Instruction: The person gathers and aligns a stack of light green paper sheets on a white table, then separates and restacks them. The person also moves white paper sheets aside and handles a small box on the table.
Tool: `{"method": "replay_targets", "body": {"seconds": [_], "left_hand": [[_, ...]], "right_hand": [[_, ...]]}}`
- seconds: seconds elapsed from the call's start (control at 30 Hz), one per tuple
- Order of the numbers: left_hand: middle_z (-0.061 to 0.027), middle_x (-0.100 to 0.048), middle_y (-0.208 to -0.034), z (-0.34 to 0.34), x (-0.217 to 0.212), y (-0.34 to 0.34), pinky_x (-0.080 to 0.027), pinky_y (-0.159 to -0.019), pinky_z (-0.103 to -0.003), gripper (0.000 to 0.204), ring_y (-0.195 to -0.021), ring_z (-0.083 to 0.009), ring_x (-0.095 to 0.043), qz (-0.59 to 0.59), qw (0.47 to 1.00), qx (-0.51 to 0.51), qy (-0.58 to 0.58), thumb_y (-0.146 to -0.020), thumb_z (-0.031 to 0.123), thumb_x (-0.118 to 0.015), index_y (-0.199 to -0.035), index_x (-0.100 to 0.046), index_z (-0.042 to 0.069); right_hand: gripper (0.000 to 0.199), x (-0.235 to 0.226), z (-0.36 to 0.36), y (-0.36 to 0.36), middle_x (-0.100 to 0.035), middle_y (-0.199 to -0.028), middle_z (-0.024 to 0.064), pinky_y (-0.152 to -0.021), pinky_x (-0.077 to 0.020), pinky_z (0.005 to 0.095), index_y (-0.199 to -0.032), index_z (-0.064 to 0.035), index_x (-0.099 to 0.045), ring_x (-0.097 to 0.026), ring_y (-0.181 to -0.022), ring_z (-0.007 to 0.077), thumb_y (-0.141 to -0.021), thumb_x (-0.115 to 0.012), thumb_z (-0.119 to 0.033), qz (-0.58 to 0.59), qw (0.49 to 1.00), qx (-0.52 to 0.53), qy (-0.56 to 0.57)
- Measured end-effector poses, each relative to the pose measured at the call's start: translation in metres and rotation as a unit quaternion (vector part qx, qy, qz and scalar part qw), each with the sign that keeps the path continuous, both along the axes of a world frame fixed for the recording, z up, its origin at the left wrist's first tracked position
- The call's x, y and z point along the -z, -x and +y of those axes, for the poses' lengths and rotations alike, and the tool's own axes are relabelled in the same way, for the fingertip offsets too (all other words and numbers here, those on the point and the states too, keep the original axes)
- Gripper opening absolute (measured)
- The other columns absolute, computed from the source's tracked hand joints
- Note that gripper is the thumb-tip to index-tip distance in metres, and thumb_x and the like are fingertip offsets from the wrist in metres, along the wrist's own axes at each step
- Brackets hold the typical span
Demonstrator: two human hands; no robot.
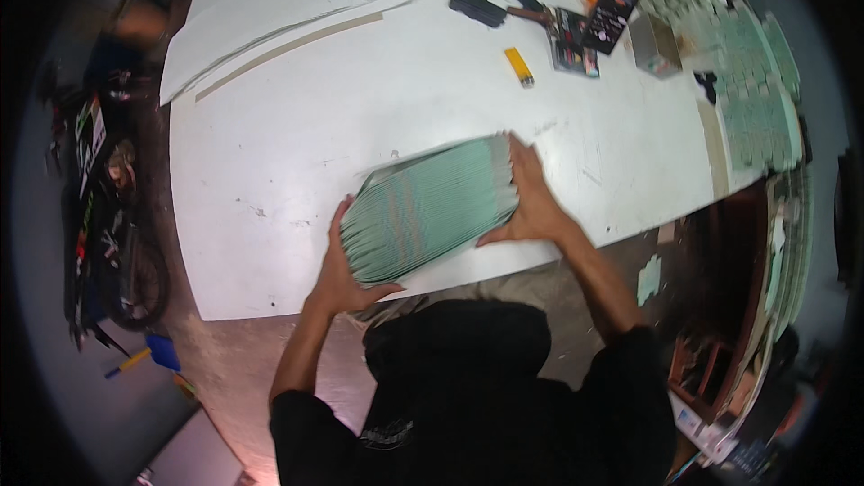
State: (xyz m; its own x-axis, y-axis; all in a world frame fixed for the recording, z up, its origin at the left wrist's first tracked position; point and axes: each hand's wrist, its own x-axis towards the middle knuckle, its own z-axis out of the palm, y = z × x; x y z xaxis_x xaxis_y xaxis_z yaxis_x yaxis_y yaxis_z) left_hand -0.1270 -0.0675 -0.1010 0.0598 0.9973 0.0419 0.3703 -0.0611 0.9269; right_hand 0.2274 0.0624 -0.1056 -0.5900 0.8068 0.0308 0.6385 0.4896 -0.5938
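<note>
So on my feed I've got both bare hands on one chunky stack of pale green sheets point(432, 211), right over the near edge of the white counter point(270, 157). Left hand point(335, 272) is cupped round the left end, thumb along the near side. Right hand point(537, 207) has the other end, thumb on the near side too, fingers up toward the far corner. So yeah, both sets of fingers are spread to the stack's size and holding it between them. It sits at a slant, right end farther from the body, with lots of thin edges showing. Can't tell from up here if its underside is touching the counter.

Well past the stack there's a yellow lighter point(519, 67), and beyond that a black case point(478, 8). Off to the right of those, a black package point(613, 13) is near an open-looking grey box point(655, 47). More green bundles point(751, 94) line the right side, and big white sheets point(310, 0) lie at the far left.
</note>
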Motion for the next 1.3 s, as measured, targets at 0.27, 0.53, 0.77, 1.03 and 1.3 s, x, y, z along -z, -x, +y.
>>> {"method": "replay_targets", "body": {"seconds": [0.27,0.53,0.77,1.03,1.3], "left_hand": [[-0.0232,-0.062,-0.137,-0.017,0.03,-0.023,-0.053,-0.109,-0.043,0.096,-0.128,-0.0302,-0.063,-0.09,0.972,-0.211,-0.054,-0.073,0.005,-0.097,-0.151,-0.043,-0.005],[-0.0315,-0.025,-0.17,-0.012,0.039,0.009,-0.025,-0.129,-0.05,0.146,-0.158,-0.0395,-0.03,0.017,1.0,0.003,-0.015,-0.065,0.014,-0.097,-0.166,0.007,-0.003],[-0.0287,-0.033,-0.167,0.007,0.02,0.016,-0.026,-0.129,-0.05,0.165,-0.156,-0.0407,-0.035,-0.061,0.997,0.0,0.054,-0.06,0.034,-0.104,-0.165,0.018,-0.001],[-0.02,-0.05,-0.15,-0.001,0.012,0.001,-0.041,-0.12,-0.048,0.162,-0.14,-0.0343,-0.052,-0.011,1.0,-0.014,0.026,-0.055,0.028,-0.108,-0.166,0.005,-0.002],[-0.0085,-0.058,-0.113,0.022,0.005,0.011,-0.05,-0.104,-0.041,0.174,-0.106,-0.0261,-0.061,0.034,0.997,-0.051,0.036,-0.04,0.023,-0.111,-0.17,0.003,0.004]], "right_hand": [[0.114,0.019,-0.03,0.008,-0.054,-0.152,0.0239,-0.12,-0.0398,0.0559,-0.156,0.0031,-0.041,-0.051,-0.142,0.0445,-0.066,-0.1,-0.034,0.143,0.988,0.048,-0.014],[0.138,-0.003,-0.008,-0.007,-0.028,-0.168,0.0286,-0.131,-0.0156,0.0602,-0.168,0.0011,-0.012,-0.023,-0.159,0.045,-0.062,-0.095,-0.031,0.012,0.998,-0.066,0.017],[0.163,-0.009,-0.019,0.008,-0.013,-0.171,0.0338,-0.13,-0.0048,0.067,-0.167,0.0023,0.005,-0.012,-0.159,0.0527,-0.057,-0.096,-0.06,0.006,0.997,-0.053,0.057],[0.146,-0.007,0.003,-0.001,-0.041,-0.154,0.0288,-0.121,-0.0361,0.0564,-0.166,-0.0005,-0.016,-0.042,-0.142,0.0476,-0.059,-0.102,-0.049,0.113,0.989,-0.041,0.086],[0.114,0.0,0.002,0.001,-0.053,-0.138,0.0163,-0.113,-0.042,0.051,-0.156,-0.0118,-0.044,-0.051,-0.13,0.038,-0.062,-0.103,-0.04,0.141,0.976,-0.021,0.162]]}}
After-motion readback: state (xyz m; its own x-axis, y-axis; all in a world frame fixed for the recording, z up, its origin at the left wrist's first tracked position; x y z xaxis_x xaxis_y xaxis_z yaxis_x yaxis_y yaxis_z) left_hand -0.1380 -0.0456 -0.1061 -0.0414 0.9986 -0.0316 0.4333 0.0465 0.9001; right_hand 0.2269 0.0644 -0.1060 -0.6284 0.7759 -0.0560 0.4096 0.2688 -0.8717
